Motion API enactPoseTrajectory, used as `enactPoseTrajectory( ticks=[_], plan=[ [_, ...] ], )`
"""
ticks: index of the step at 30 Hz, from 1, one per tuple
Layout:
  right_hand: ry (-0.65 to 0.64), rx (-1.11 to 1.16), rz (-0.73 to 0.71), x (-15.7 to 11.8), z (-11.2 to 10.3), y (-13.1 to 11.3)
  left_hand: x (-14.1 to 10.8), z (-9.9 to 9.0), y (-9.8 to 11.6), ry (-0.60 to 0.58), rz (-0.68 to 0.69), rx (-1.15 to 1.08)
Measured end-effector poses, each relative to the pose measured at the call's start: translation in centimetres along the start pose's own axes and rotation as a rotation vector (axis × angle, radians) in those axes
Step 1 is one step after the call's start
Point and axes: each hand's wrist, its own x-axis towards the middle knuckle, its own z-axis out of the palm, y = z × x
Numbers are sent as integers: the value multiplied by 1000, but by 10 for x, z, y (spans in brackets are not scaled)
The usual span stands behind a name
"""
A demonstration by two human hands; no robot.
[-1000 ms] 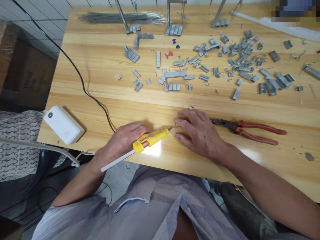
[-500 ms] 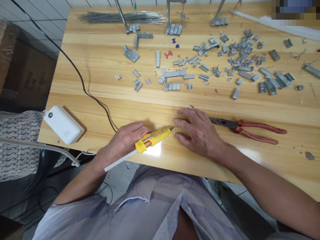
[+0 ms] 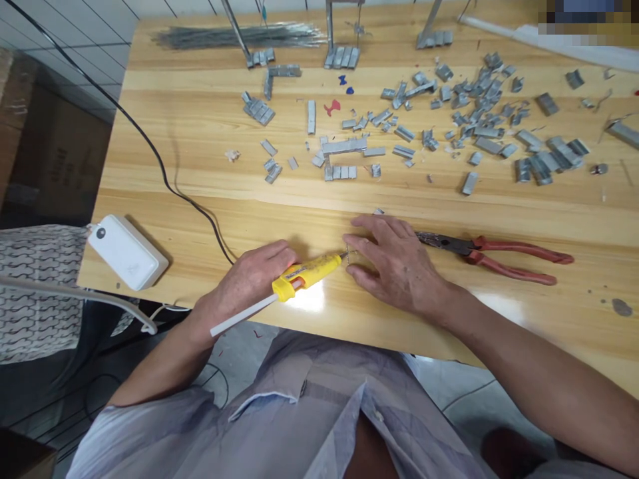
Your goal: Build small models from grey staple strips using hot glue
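My left hand [image 3: 262, 269] is closed around a yellow hot glue gun [image 3: 314, 271], with a white glue stick [image 3: 242, 315] sticking out of its back end. The gun's nozzle points right and meets a small thin metal piece [image 3: 348, 253] on the table. That piece is pinched between the thumb and index finger of my right hand [image 3: 394, 266], which rests low over the wood. Just right of that hand lie long-nose pliers [image 3: 472, 249] with red handles, their jaw tips close to my knuckles. A tiny metal scrap [image 3: 378, 211] sits beyond my fingers.
Many grey metal pieces [image 3: 484, 100] are scattered over the back right of the wooden table [image 3: 200, 166]. A bundle of thin wires [image 3: 239, 34] lies at the back. A white power bank [image 3: 128, 253] sits at left, near a black cable [image 3: 164, 169]. Metal stands rise at the far edge.
The view has shifted slightly. Both hands, the glue gun and the small metal piece keep nearly the same places relative to one another.
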Motion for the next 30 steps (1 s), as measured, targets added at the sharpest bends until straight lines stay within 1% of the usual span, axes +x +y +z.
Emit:
enactPoseTrajectory(
  ticks=[3,13,22,27,30],
  plan=[
    [-2,-11,-6,0,-1,0,1,0,0,-6,-22,0],
    [-3,-18,1,1,-2,-1,1,6,-5,60,63,21],
    [-21,-3,13,2,-3,-2,3,2,-2,63,85,31],
    [-25,-2,16,2,-3,-2,4,0,-2,27,72,46],
    [-30,3,24,2,-3,-2,3,1,-2,26,65,42]
  ],
)
